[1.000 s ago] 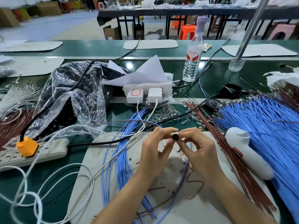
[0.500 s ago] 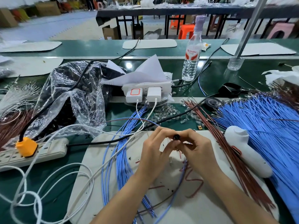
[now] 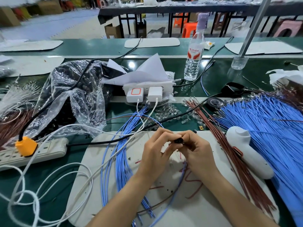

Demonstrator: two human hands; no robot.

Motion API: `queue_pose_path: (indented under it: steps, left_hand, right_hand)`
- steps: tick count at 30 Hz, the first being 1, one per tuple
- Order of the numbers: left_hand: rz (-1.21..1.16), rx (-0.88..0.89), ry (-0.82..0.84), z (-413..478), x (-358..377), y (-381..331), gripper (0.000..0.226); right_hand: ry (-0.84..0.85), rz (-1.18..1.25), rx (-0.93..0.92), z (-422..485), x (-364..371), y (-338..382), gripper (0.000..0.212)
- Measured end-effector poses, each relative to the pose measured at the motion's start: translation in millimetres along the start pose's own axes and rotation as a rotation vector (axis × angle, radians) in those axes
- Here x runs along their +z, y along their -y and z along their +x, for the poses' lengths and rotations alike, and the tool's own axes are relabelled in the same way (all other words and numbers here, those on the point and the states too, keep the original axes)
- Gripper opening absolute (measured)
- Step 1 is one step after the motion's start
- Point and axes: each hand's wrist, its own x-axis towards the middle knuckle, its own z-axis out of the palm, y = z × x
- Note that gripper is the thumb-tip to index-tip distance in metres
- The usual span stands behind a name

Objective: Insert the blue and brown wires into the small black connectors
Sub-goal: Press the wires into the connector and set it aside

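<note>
My left hand (image 3: pixel 155 151) and my right hand (image 3: pixel 196 153) meet above the white work mat (image 3: pixel 114 161), pinching a small black connector (image 3: pixel 178 141) between their fingertips. A blue wire (image 3: pixel 177 189) and a brown wire (image 3: pixel 157 206) trail from under my right hand down toward me. Whether their ends sit inside the connector is hidden by my fingers. A bundle of finished blue wires (image 3: pixel 121 161) lies left of my hands. Loose brown wires (image 3: pixel 229 153) and a large heap of blue wires (image 3: pixel 270 136) lie to the right.
A white handheld tool (image 3: pixel 247 151) lies right of my hands. A power strip with an orange plug (image 3: pixel 26 145) and white cables (image 3: pixel 49 185) lie at left. A clear bag of black parts (image 3: pixel 73 99), white chargers (image 3: pixel 142 94) and a water bottle (image 3: pixel 193 58) stand behind.
Both hands have stayed together on the connector, dropping slightly toward the mat and turning it; my right fingers now cover more of it.
</note>
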Motion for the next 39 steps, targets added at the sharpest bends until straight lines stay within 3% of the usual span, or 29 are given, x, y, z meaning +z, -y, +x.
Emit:
queue_pose_path:
  steps: [12, 19, 30, 35, 39]
  left_hand:
    - [0.029, 0.013, -0.005, 3, 1, -5, 0.012]
    - [0.055, 0.026, -0.019, -1, -1, -3, 0.013]
    - [0.032, 0.04, -0.045, -3, -3, -7, 0.013]
    - [0.013, 0.029, -0.007, -2, -1, -10, 0.013]
    - [0.006, 0.042, 0.025, 0, -1, -9, 0.015]
  right_hand:
    - [0.018, 0.111, 0.019, 5, -5, 4, 0.031]
    - [0.027, -0.097, 0.001, 7, 1, 4, 0.041]
    - [0.077, -0.129, -0.014, 7, 2, 4, 0.023]
    - [0.028, -0.087, -0.035, 4, -1, 5, 0.032]
    - [0.011, -0.054, -0.02, 3, -6, 2, 0.025]
